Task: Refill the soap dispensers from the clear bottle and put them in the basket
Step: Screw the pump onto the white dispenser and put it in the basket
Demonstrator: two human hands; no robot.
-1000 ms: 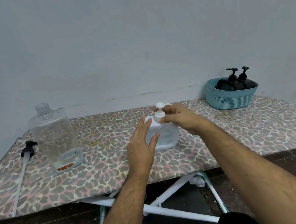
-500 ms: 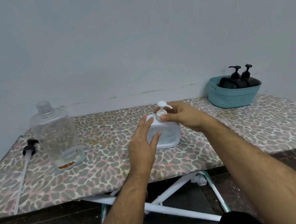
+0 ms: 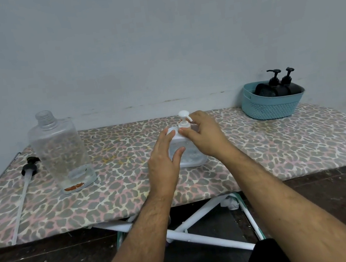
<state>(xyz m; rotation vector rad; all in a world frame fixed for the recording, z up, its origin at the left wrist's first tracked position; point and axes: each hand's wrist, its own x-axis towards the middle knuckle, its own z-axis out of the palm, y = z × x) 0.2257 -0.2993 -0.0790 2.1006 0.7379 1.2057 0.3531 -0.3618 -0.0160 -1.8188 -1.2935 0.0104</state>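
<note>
A small clear soap dispenser (image 3: 189, 150) with a white pump top stands mid-board on the leopard-print ironing board (image 3: 282, 148). My left hand (image 3: 165, 161) grips its left side, thumb across the front. My right hand (image 3: 204, 135) pinches the white collar of its pump. The big clear bottle (image 3: 60, 150) stands uncapped at the left, nearly empty. Its black pump with a long tube (image 3: 29, 172) lies on the board beside it. At the far right the teal basket (image 3: 274, 106) holds two black dispensers (image 3: 282, 87).
A pale wall runs right behind the board. The white crossed legs (image 3: 205, 236) of the board show below over a dark floor. The board's rounded nose lies at the right, near the basket.
My right hand's fingers have shifted round the pump collar, and the white spout now points more to the right. The left hand stays on the dispenser's side.
</note>
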